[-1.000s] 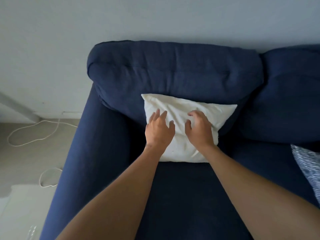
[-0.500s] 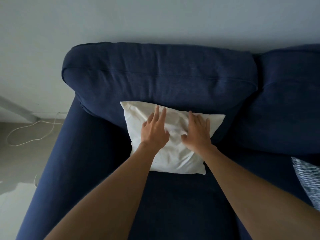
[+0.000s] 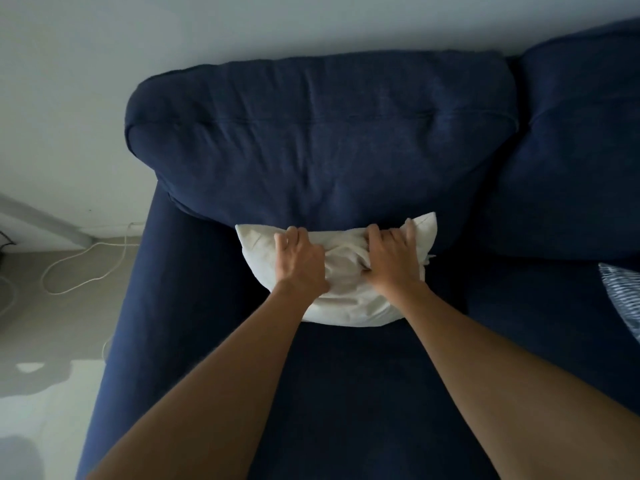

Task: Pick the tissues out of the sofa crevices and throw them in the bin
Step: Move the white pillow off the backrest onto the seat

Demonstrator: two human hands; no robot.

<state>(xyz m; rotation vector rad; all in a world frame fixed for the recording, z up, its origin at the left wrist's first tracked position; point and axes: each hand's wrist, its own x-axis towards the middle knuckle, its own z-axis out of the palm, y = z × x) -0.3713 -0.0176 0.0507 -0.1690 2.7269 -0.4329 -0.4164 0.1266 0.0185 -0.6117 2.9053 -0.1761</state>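
Note:
A white cushion lies on the seat of a dark blue sofa, against the left back cushion. My left hand grips its upper left part, fingers curled over the top edge. On the upper right part my right hand is clenched, and the fabric bunches between the two hands. No tissue and no bin are in view. The crevice behind the cushion is hidden.
The sofa's left armrest runs down the left side. A second back cushion stands at the right, with a striped pillow at the right edge. White cables lie on the grey floor at the left.
Both hands went from lying flat on the white cushion to gripping its top edge. The cushion is now bunched and folded forward.

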